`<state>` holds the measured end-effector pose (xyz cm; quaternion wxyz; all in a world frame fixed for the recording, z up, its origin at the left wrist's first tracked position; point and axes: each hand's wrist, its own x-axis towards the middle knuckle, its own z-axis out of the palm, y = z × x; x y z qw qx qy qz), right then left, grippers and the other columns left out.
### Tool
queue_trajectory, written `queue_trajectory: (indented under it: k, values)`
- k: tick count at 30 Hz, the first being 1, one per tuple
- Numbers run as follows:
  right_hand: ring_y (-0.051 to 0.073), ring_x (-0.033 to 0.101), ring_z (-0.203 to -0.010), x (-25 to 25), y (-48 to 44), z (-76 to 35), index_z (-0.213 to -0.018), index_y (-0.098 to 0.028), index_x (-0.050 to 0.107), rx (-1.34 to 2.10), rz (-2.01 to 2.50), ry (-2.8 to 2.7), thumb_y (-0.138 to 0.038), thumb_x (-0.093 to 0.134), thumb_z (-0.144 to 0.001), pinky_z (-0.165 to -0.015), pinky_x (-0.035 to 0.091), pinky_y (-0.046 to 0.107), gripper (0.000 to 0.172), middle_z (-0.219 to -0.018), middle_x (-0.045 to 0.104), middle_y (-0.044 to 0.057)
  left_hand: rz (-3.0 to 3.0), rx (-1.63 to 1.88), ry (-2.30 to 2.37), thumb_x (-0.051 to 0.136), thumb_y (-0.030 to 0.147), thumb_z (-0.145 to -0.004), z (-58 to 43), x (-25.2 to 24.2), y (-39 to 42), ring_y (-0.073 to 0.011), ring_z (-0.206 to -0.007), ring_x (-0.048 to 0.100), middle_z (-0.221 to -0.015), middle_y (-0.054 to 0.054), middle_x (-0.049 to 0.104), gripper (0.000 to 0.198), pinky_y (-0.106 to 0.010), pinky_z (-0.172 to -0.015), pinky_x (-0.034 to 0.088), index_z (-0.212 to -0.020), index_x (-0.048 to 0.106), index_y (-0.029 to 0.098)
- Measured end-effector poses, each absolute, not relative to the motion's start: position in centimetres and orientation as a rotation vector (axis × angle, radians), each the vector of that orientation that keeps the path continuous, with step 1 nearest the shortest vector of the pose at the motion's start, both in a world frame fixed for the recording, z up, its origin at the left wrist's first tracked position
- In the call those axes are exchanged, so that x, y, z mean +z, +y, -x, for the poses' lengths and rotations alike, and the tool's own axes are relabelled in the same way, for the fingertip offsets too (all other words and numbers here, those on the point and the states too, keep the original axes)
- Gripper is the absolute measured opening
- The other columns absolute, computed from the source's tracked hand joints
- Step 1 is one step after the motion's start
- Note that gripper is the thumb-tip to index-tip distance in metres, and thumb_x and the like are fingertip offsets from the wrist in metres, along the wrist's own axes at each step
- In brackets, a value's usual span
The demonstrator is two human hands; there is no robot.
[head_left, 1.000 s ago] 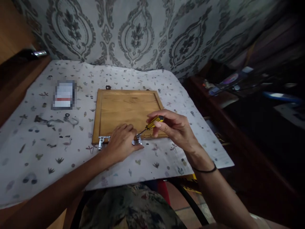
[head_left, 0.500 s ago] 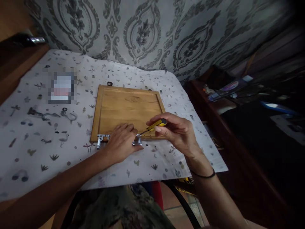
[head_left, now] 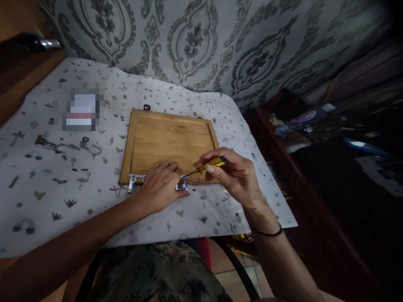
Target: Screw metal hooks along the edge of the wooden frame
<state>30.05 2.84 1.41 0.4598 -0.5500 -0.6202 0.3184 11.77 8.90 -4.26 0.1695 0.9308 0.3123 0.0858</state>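
Near the front edge of the paper-covered tabletop point(head_left: 47, 188), the left hand point(head_left: 160, 186) lies palm-down on the wooden board point(head_left: 171, 140) beside a metal hinge point(head_left: 181, 185); pinching it or not, I cannot tell. The right hand point(head_left: 234, 174) clasps a yellow screwdriver point(head_left: 211, 164), tip at that hinge. A slip could jab the left hand or score the wood. Ornate wallpaper point(head_left: 195, 42) hangs behind.

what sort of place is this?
Probably a home room, not a shop: damask wallpaper, printed tablecloth, cluttered wooden sideboard. Right hand holds a screwdriver to a wooden panel.
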Motion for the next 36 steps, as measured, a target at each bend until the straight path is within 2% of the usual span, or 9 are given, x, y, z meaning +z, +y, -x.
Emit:
queue_trajectory:
  k: [4,8,12,15,20,25,28,31,36]
  values:
    - [0.012,0.065,-0.060,0.8,2.4,-28.7,-0.087,-0.023,0.068,0.443,1.492,-1.512,-0.042,0.076,-0.089,-0.058,0.055,0.025,0.020,-0.083,0.074,0.000,-2.647,0.224,0.893,0.078,0.049,-0.085,-11.8,-4.3,8.9,-0.0313,-0.107,0.062,-0.105,-0.011,0.068,0.039,-0.043,-0.093,0.048,-0.102,0.069,0.015]
    - [0.016,0.069,-0.070,1.2,2.6,-29.2,-0.085,-0.023,0.069,0.393,1.494,-1.618,-0.044,0.073,-0.091,-0.068,0.056,0.029,0.022,-0.080,0.074,0.001,-2.651,0.234,0.891,0.078,0.049,-0.086,-11.7,-4.4,8.9,-0.0322,-0.107,0.063,-0.105,-0.011,0.069,0.039,-0.044,-0.092,0.049,-0.103,0.069,0.014]
    - [0.022,0.071,-0.104,2.1,2.9,-30.4,-0.108,-0.026,0.071,0.635,1.355,-1.729,-0.049,0.065,-0.095,-0.096,0.055,0.040,0.027,-0.108,0.077,0.005,-2.645,0.290,0.873,0.079,0.047,-0.085,-11.6,-4.6,8.8,-0.0321,-0.107,0.063,-0.104,-0.011,0.069,0.037,-0.045,-0.093,0.050,-0.101,0.070,0.015]
    - [0.022,0.068,-0.119,1.8,3.1,-30.3,-0.120,-0.029,0.067,0.973,1.176,-1.626,-0.050,0.055,-0.101,-0.105,0.053,0.043,0.031,-0.124,0.074,0.006,-2.621,0.297,0.885,0.080,0.047,-0.084,-11.6,-4.9,8.8,-0.0334,-0.114,0.062,-0.113,-0.012,0.070,0.040,-0.047,-0.098,0.049,-0.105,0.070,0.015]
    - [0.021,0.074,-0.087,0.2,4.8,-29.6,-0.094,-0.023,0.064,1.206,0.968,-1.471,-0.055,0.064,-0.094,-0.084,0.060,0.040,0.032,-0.099,0.076,0.006,-2.581,0.341,0.875,0.081,0.046,-0.083,-11.7,-5.3,8.8,-0.0334,-0.122,0.060,-0.129,-0.013,0.068,0.053,-0.050,-0.105,0.046,-0.125,0.065,0.018]
    - [0.012,0.046,-0.055,-0.4,6.7,-28.1,-0.082,-0.024,0.052,1.117,0.938,-1.330,-0.057,0.063,-0.093,-0.053,0.041,0.026,0.036,-0.064,0.051,-0.005,-2.622,0.262,0.888,0.080,0.049,-0.083,-11.8,-4.6,8.9,-0.0319,-0.107,0.063,-0.105,-0.010,0.070,0.039,-0.045,-0.095,0.050,-0.101,0.070,0.015]
    - [0.011,0.035,-0.056,-0.9,6.1,-25.9,-0.079,-0.025,0.046,0.776,1.044,-1.167,-0.054,0.054,-0.100,-0.053,0.034,0.026,0.037,-0.067,0.039,-0.005,-2.635,0.260,0.889,0.081,0.050,-0.083,-11.8,-4.2,8.9,-0.0320,-0.106,0.063,-0.101,-0.011,0.068,0.040,-0.045,-0.093,0.050,-0.097,0.070,0.014]
    - [0.013,0.039,-0.060,-1.7,4.4,-23.9,-0.082,-0.026,0.044,0.433,1.215,-1.087,-0.055,0.044,-0.104,-0.057,0.038,0.029,0.037,-0.071,0.039,-0.004,-2.622,0.276,0.886,0.080,0.049,-0.084,-11.6,-4.4,8.9,-0.0312,-0.105,0.063,-0.101,-0.010,0.068,0.039,-0.044,-0.093,0.049,-0.098,0.069,0.014]
    - [0.017,0.055,-0.071,-1.7,2.5,-25.1,-0.102,-0.026,0.054,0.509,1.283,-1.287,-0.061,0.040,-0.102,-0.070,0.051,0.033,0.038,-0.078,0.053,0.000,-2.610,0.313,0.890,0.079,0.047,-0.084,-11.5,-4.9,8.7,-0.0321,-0.108,0.062,-0.104,-0.011,0.068,0.036,-0.044,-0.094,0.049,-0.099,0.068,0.016]
